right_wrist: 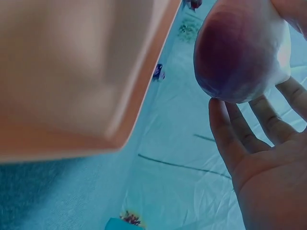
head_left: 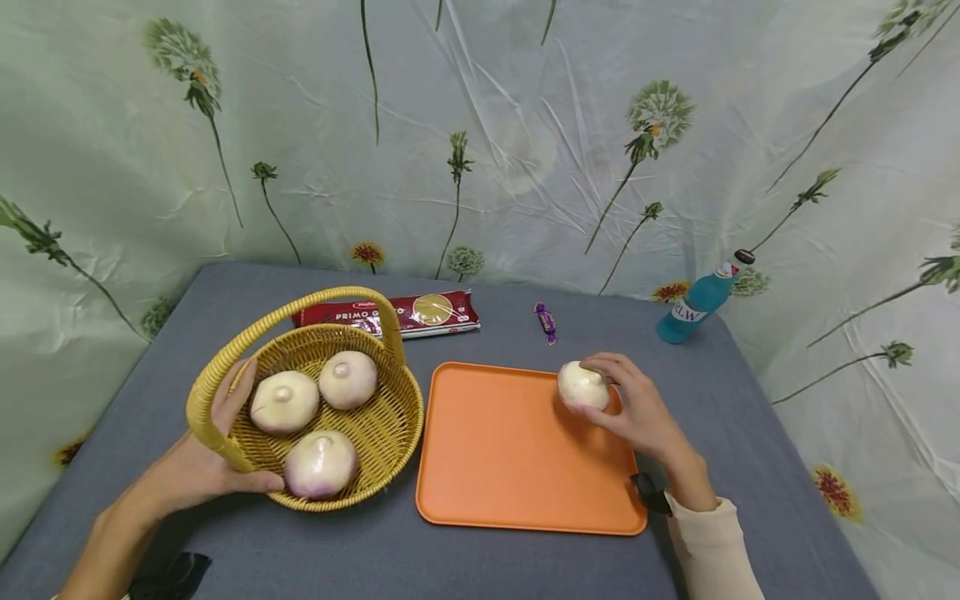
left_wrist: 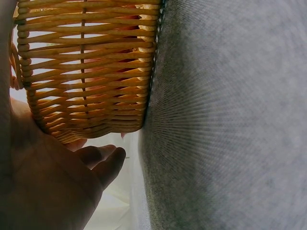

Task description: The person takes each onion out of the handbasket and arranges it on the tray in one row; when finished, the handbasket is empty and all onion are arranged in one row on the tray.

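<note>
A yellow wicker basket (head_left: 378,450) with an arched handle stands on the left, holding three white-and-purple turnips (head_left: 285,402). My left hand (head_left: 198,467) holds the basket's left side, thumb at the front rim and fingers around the wall near the handle's base; from the left wrist view, the fingers lie along the outer weave (left_wrist: 91,72). On the right, my right hand (head_left: 637,408) grips another turnip (head_left: 582,385) between thumb and fingertips, over the far right corner of an orange tray (head_left: 517,450). The right wrist view shows this turnip's purple underside (right_wrist: 235,52) above the tray's edge.
Behind the basket lies a red pasta packet (head_left: 435,312). A small purple wrapped candy (head_left: 546,323) rests beyond the tray. At the back right stands a blue bottle (head_left: 701,300) with a dark cap. Floral fabric (head_left: 517,167) hangs behind the grey-covered table (head_left: 360,558).
</note>
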Demonstrator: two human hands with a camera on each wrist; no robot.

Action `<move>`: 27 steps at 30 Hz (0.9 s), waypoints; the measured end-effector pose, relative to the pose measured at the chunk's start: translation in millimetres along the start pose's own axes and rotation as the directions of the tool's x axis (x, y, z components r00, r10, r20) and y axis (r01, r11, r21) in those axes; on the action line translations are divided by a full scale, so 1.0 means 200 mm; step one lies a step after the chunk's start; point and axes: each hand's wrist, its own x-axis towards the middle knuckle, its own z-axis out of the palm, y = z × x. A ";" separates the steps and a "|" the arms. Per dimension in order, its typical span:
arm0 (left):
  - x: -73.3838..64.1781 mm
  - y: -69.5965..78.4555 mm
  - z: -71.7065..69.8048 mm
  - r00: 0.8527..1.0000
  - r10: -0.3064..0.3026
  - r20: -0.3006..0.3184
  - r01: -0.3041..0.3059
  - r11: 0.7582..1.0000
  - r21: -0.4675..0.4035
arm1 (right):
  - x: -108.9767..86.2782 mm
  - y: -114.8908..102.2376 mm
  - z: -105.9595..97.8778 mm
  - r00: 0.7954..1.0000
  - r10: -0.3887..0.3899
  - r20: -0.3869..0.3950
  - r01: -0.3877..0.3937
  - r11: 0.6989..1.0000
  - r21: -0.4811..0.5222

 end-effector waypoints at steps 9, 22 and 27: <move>0.00 0.00 0.00 1.000 -0.005 0.000 0.005 1.000 0.000 | -0.01 0.07 -0.02 0.999 0.041 -0.005 -0.041 0.999 -0.028; 0.00 0.01 0.00 1.000 0.000 0.010 0.000 1.000 -0.021 | -0.03 0.13 -0.04 0.992 0.114 0.056 -0.113 0.993 -0.014; 0.00 0.00 0.00 1.000 -0.005 0.013 0.005 1.000 -0.019 | -0.04 0.15 -0.04 0.990 0.127 0.061 -0.125 0.991 -0.041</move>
